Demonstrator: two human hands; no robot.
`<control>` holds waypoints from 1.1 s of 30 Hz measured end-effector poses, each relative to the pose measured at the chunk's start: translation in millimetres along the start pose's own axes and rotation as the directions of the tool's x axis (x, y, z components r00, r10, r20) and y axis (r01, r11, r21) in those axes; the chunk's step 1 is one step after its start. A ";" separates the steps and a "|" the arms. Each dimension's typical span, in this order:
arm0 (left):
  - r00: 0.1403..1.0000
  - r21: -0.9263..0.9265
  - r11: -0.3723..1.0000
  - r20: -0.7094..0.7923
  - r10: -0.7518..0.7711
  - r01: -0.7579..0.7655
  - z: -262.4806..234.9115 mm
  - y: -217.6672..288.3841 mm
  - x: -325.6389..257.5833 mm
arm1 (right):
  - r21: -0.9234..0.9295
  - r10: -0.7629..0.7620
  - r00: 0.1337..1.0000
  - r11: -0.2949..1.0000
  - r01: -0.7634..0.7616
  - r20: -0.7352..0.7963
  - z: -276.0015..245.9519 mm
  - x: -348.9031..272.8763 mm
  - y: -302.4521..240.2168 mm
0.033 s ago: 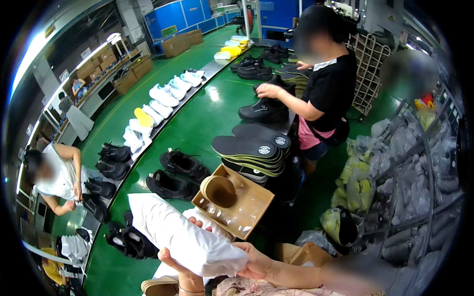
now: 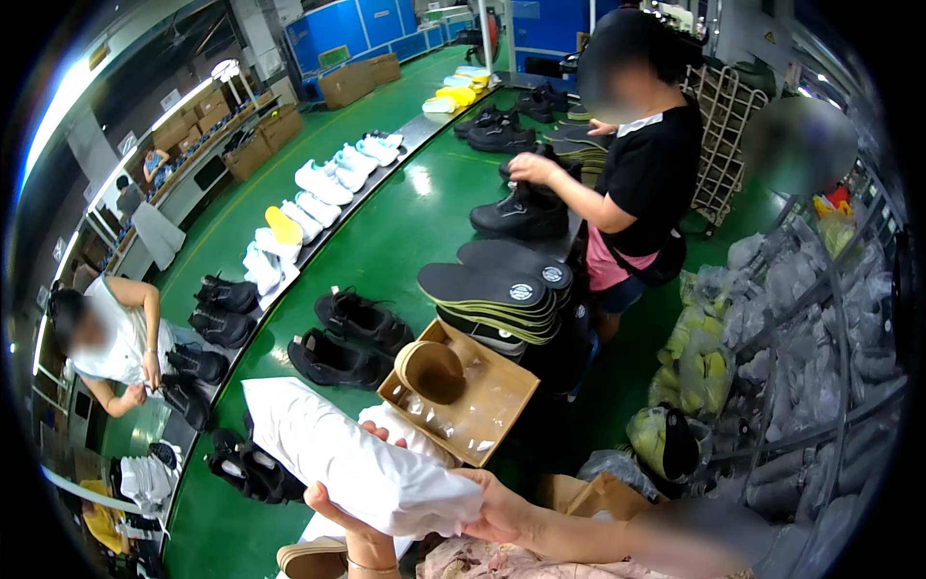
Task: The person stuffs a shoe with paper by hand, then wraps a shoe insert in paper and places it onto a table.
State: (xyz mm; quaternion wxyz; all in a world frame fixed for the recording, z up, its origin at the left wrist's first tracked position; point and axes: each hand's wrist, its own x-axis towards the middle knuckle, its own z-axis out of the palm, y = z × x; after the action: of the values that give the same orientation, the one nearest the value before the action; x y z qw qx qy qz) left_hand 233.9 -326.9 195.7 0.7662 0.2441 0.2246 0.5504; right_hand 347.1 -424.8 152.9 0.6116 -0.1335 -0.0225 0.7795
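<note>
shoes [image 2: 352, 321] line a green factory table [image 2: 405, 232]

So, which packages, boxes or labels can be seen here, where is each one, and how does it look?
White paper bundle: held in both hands, left hand under it, right hand at its end; long and crumpled.
Open cardboard box: right of the black shoes; tan, shallow.
Round labels: on the top black insoles; small, pale.
Brown cartons: far back by the blue wall.
Clear plastic bags: on the right rack; greyish.
</note>
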 end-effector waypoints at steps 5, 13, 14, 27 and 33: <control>0.999 -0.032 0.999 -0.036 -0.022 0.021 -30.1 13.8 24.0 | -0.073 -0.068 0.988 0.994 0.078 0.137 28.8 19.9 -7.7; 0.998 -0.298 0.952 0.003 -0.068 0.066 -34.3 19.2 67.6 | -0.116 0.065 0.994 0.992 -0.054 0.086 5.2 81.8 -7.5; 0.991 -0.382 0.914 0.065 -0.121 0.137 -31.8 21.8 70.6 | -0.068 0.118 0.990 0.991 -0.112 0.076 -0.5 89.8 -6.7; 0.999 -0.247 0.968 -0.019 -0.042 0.036 -112.3 43.6 90.5 | -0.318 0.153 0.977 0.928 -0.193 -0.147 10.0 146.9 8.6; 0.999 -0.234 0.972 0.003 0.033 -0.032 -117.3 50.0 89.4 | 0.116 0.300 0.952 0.945 -0.305 0.064 7.0 150.2 9.6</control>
State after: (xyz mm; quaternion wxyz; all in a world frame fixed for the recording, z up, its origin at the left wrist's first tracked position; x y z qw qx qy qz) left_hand 151.6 -213.2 128.5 0.7813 0.1578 0.1517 0.5846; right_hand 303.9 -282.2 130.7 0.4912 -0.0790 0.0329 0.8669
